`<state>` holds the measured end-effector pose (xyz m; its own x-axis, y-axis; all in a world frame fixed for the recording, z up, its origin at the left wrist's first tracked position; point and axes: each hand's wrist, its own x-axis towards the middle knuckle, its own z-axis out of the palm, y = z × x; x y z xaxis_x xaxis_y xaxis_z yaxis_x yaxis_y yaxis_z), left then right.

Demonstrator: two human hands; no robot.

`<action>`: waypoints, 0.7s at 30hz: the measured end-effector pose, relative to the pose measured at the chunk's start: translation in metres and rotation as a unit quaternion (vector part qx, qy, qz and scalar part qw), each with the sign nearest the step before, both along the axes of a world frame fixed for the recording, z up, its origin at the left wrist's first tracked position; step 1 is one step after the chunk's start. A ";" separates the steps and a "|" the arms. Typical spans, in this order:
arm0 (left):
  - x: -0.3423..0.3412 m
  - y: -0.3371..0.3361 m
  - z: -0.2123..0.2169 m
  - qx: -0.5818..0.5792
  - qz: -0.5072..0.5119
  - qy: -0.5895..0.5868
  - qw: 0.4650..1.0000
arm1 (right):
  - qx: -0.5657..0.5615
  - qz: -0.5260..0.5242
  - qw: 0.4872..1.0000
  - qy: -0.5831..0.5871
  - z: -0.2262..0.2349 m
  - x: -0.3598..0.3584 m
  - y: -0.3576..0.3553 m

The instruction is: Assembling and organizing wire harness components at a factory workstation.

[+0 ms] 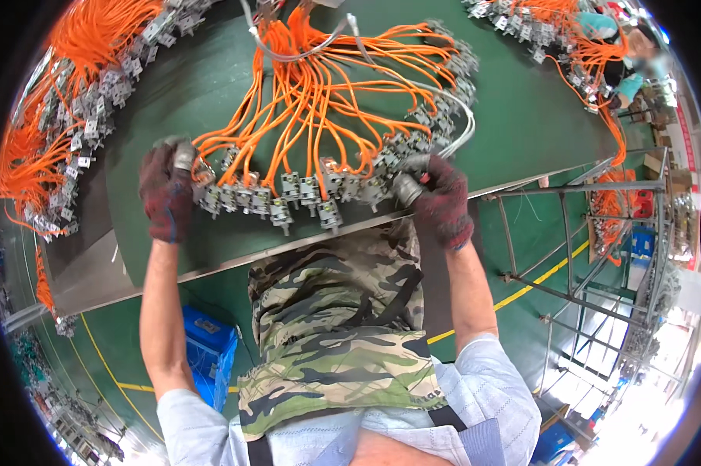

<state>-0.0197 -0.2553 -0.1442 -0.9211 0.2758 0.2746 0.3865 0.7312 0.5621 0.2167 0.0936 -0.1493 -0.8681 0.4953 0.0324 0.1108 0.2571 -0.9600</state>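
Observation:
A fan of orange cables (319, 101) spreads over the green table (521, 116), each cable ending in a grey metal connector; the connectors (288, 194) lie in a curved row near the table's front edge. My left hand (166, 194), in a dark knitted glove, grips the connectors at the left end of the row. At the right end my right hand (442, 198), gloved the same way, closes on a grey connector (407, 186). Both forearms are bare and reach up from the lower edge.
More bundles of orange cables with connectors lie at the far left (63, 116) and top right (552, 31). A metal rack (599, 256) stands to the right, a blue crate (207, 349) under the table. Another person (630, 70) works at the top right.

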 end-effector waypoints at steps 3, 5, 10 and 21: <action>0.039 0.039 -0.003 -0.042 0.027 0.050 0.998 | 0.128 -0.037 0.991 -0.028 0.007 -0.012 0.054; 0.063 0.066 -0.004 -0.038 0.007 0.057 0.998 | 0.216 -0.040 0.976 0.007 0.007 -0.020 0.085; 0.114 0.080 0.018 0.001 -0.099 -0.079 0.992 | 0.250 -0.163 0.953 0.054 0.034 -0.004 0.118; 0.090 0.106 0.084 -0.154 -0.244 0.044 0.957 | -0.082 -0.220 0.958 0.164 -0.018 0.016 0.092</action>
<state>0.0707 -0.1495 -0.0597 -0.6398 0.7469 0.1812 0.7593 0.5779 0.2991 0.2328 0.1860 -0.1669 -0.5312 0.8324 0.1580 -0.1415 0.0966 -0.9852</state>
